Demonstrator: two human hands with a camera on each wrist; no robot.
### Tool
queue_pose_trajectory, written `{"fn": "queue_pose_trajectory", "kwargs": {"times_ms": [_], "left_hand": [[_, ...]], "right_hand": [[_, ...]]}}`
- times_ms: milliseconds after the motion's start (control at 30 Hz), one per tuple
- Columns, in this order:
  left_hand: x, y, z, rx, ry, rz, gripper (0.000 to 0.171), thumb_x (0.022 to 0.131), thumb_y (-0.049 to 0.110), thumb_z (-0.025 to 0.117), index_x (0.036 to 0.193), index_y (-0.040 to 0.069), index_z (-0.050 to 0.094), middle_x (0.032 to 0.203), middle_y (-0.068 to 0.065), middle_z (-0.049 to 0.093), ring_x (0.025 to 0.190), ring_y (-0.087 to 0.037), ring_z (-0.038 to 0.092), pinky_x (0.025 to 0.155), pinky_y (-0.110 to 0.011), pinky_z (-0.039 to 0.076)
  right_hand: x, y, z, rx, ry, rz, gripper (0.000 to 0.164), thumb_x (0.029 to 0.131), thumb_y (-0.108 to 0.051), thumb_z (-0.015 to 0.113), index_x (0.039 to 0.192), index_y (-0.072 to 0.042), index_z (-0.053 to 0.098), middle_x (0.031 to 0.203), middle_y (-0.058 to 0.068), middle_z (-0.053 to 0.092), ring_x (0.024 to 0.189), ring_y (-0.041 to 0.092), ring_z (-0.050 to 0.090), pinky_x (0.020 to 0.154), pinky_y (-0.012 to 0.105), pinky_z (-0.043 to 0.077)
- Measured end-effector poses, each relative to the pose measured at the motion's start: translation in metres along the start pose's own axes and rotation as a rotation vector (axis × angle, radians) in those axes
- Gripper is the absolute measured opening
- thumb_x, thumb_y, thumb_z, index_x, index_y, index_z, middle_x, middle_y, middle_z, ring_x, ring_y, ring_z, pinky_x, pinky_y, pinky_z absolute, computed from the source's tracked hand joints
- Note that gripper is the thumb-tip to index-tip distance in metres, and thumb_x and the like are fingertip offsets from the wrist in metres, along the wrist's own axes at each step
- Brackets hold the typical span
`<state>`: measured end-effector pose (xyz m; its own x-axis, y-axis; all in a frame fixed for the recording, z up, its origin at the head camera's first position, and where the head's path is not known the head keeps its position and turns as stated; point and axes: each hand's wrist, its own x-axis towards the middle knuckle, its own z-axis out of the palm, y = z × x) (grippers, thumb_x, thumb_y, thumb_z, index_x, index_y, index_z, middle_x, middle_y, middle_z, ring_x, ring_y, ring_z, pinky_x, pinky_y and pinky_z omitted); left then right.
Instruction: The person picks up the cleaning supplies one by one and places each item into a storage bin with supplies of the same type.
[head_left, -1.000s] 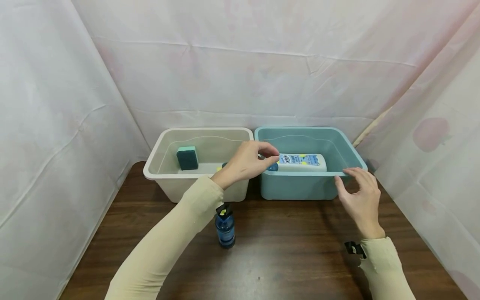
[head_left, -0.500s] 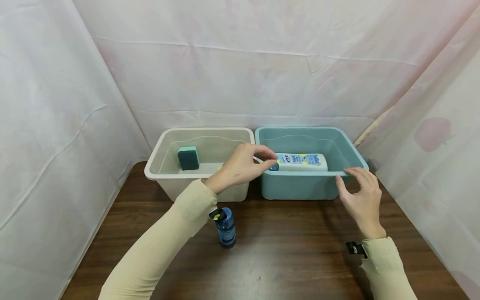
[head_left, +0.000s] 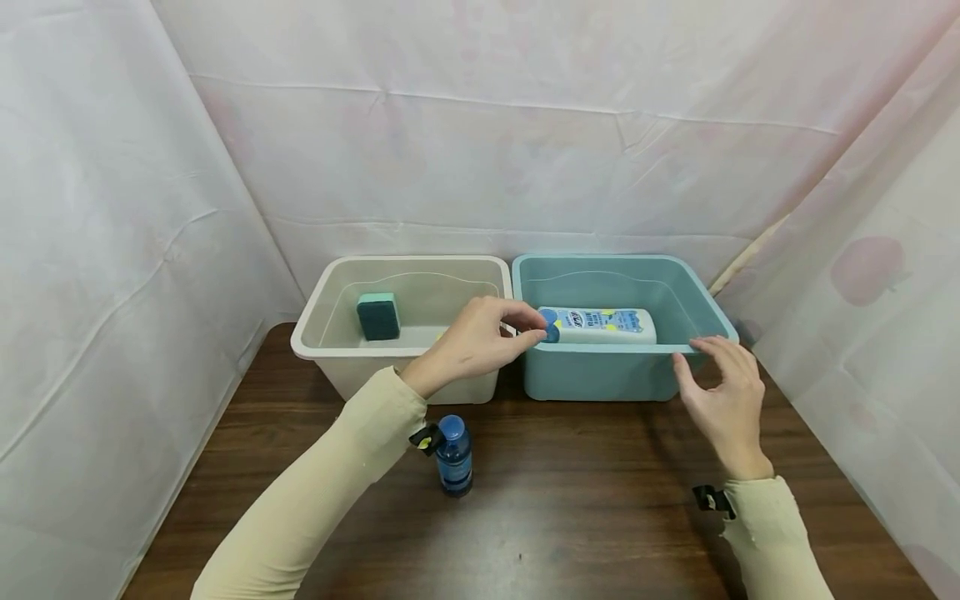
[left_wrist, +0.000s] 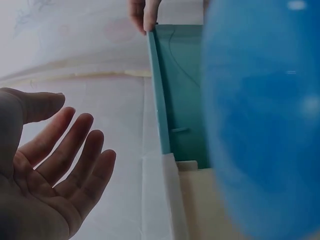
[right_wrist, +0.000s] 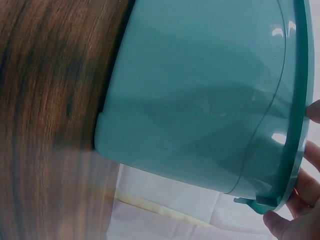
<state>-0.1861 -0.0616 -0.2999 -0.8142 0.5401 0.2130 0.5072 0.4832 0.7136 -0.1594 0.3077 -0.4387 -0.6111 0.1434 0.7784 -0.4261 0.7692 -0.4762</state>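
Observation:
My left hand hovers over the gap between a beige bin and a teal bin, fingers loosely bent with nothing between them. In the left wrist view the same hand shows its bare palm. A white bottle with a blue cap lies on its side in the teal bin, near those fingertips. My right hand grips the rim at the teal bin's front right corner. Below the left forearm a small blue bottle stands upright on the table; blue plastic fills the left wrist view's right side.
A green sponge stands on edge inside the beige bin. Something yellow there is mostly hidden by the left hand. Both bins stand side by side on the dark wooden table, against a pale curtain.
My left hand has drawn back left and slightly down from the teal bin, uncovering more of the white bottle's blue cap. The small blue bottle's top has come into view. The right hand stays put.

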Motion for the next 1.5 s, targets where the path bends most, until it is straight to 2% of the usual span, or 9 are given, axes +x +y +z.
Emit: {"fn": "queue_pose_trajectory", "kwargs": {"times_ms": [300,533,800,1000,1167,1333,1500], "left_hand": [[-0.011,-0.014,0.007,-0.029,-0.029,-0.024,0.020,0.103,0.023,0.071,0.118,0.012,0.080,0.111,0.001,0.079,0.103,-0.012,0.070,0.094,-0.031,0.061],[-0.018,-0.020,0.013,-0.048,-0.029,-0.029,0.019,0.103,0.024,0.072,0.116,0.014,0.081,0.109,0.003,0.079,0.101,-0.011,0.070,0.093,-0.030,0.061],[-0.039,-0.021,0.015,-0.060,-0.037,-0.059,0.016,0.102,0.025,0.073,0.115,0.020,0.080,0.110,0.007,0.078,0.101,-0.009,0.069,0.096,-0.033,0.061],[-0.048,-0.023,0.016,-0.055,-0.027,-0.055,0.015,0.102,0.024,0.074,0.114,0.020,0.080,0.108,0.009,0.078,0.101,-0.006,0.069,0.095,-0.032,0.061],[-0.058,-0.023,0.019,-0.044,-0.053,-0.019,0.014,0.101,0.024,0.074,0.113,0.020,0.080,0.105,0.010,0.076,0.099,-0.005,0.068,0.095,-0.035,0.061],[-0.067,-0.022,0.023,-0.023,-0.037,0.017,0.012,0.100,0.023,0.075,0.111,0.020,0.081,0.102,0.010,0.076,0.097,-0.005,0.068,0.093,-0.036,0.062],[-0.075,-0.025,0.027,0.017,-0.050,0.004,0.014,0.100,0.024,0.075,0.113,0.021,0.081,0.105,0.012,0.078,0.099,-0.003,0.070,0.095,-0.034,0.061]], "right_hand": [[0.000,0.002,-0.001,-0.009,-0.005,0.002,0.034,0.093,-0.020,0.079,0.115,0.006,0.077,0.118,0.028,0.074,0.124,0.051,0.062,0.122,0.057,0.038],[0.000,0.003,-0.001,-0.011,0.005,0.004,0.034,0.093,-0.020,0.079,0.114,0.006,0.077,0.118,0.028,0.074,0.124,0.051,0.062,0.122,0.057,0.039],[0.001,0.000,0.000,-0.006,0.015,-0.003,0.033,0.092,-0.020,0.079,0.112,0.006,0.078,0.117,0.028,0.074,0.122,0.050,0.062,0.121,0.057,0.040],[0.001,-0.001,0.000,-0.004,0.017,-0.002,0.033,0.093,-0.020,0.079,0.113,0.006,0.077,0.117,0.028,0.074,0.123,0.051,0.062,0.122,0.057,0.040],[0.001,-0.001,0.000,-0.010,0.005,0.002,0.033,0.093,-0.021,0.079,0.113,0.006,0.078,0.118,0.028,0.074,0.124,0.051,0.062,0.121,0.059,0.040],[0.001,0.000,0.000,-0.004,0.000,-0.001,0.034,0.093,-0.021,0.078,0.114,0.006,0.078,0.119,0.028,0.074,0.124,0.051,0.062,0.122,0.059,0.040],[0.001,0.000,-0.002,-0.015,-0.005,0.005,0.034,0.094,-0.022,0.078,0.115,0.005,0.078,0.120,0.028,0.074,0.126,0.050,0.062,0.121,0.057,0.040]]}}
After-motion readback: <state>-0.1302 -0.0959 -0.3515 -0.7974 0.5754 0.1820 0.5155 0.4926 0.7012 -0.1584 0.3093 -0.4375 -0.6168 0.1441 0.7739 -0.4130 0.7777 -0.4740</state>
